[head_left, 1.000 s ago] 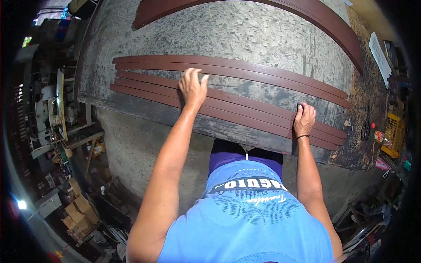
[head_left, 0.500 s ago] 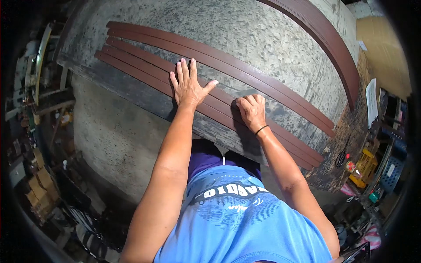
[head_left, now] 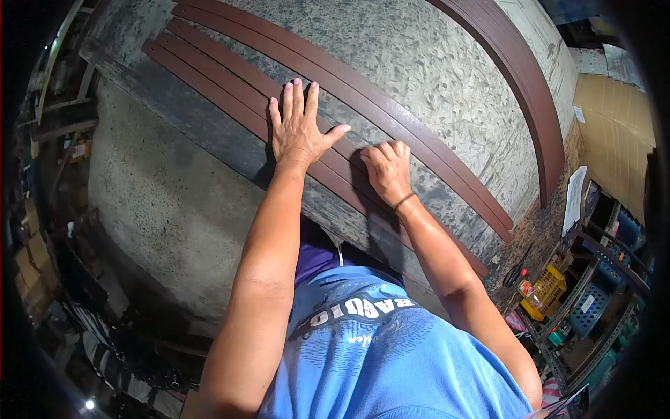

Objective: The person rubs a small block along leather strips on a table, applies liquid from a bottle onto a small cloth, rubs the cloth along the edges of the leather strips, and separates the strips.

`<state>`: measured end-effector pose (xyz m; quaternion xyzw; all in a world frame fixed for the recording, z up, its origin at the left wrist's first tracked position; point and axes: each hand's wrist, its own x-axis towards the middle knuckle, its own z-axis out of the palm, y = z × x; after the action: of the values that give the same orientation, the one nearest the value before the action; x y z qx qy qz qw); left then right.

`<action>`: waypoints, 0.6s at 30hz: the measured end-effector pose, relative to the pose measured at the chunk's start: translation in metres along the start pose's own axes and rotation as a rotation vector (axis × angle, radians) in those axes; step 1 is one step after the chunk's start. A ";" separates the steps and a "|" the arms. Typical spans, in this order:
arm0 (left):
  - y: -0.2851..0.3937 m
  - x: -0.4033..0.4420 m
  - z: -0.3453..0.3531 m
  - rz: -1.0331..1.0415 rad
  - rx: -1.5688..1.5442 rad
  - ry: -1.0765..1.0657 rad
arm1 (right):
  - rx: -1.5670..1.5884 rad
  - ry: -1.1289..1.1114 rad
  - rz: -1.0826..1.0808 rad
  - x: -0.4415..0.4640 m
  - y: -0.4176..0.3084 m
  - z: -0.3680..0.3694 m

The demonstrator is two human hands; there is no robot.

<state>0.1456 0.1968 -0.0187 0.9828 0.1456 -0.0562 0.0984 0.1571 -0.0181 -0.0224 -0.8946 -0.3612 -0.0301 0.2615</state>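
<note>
Several long, thin brown strips (head_left: 223, 68) lie side by side on the worn grey table. My left hand (head_left: 299, 133) rests flat on them with its fingers spread. To its right, my right hand (head_left: 386, 167) is closed over the same strips, fingers curled down; whatever it may hold is hidden beneath them. Beyond both hands a second group of brown strips (head_left: 391, 121) curves across the table, apart from the nearer group at the middle.
A thick curved brown piece (head_left: 530, 105) lies at the far right of the grey table (head_left: 447, 84). Past the right edge are a cardboard sheet (head_left: 614, 133), a white paper (head_left: 574, 199), a yellow basket (head_left: 544, 290) and a blue basket (head_left: 590, 307).
My right hand has moved left along the strips toward my left hand, which has flattened with its fingers spread. The camera view has turned, so the strips look steeper.
</note>
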 end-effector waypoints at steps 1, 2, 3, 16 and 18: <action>0.000 -0.001 0.001 -0.005 -0.002 -0.002 | 0.001 -0.005 -0.003 0.005 -0.001 0.003; 0.000 -0.001 0.002 -0.003 -0.003 0.012 | 0.015 0.001 -0.006 0.008 -0.002 0.005; 0.000 -0.001 0.002 0.003 -0.002 0.029 | 0.027 0.010 -0.008 0.011 -0.002 0.005; 0.000 0.000 0.000 -0.002 0.015 0.008 | -0.028 -0.072 -0.009 -0.008 0.003 -0.013; -0.001 0.000 0.002 -0.005 0.013 0.014 | 0.006 -0.038 0.009 -0.008 0.000 -0.012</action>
<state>0.1453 0.1970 -0.0207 0.9834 0.1484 -0.0505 0.0911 0.1532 -0.0292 -0.0139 -0.8959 -0.3621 -0.0110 0.2573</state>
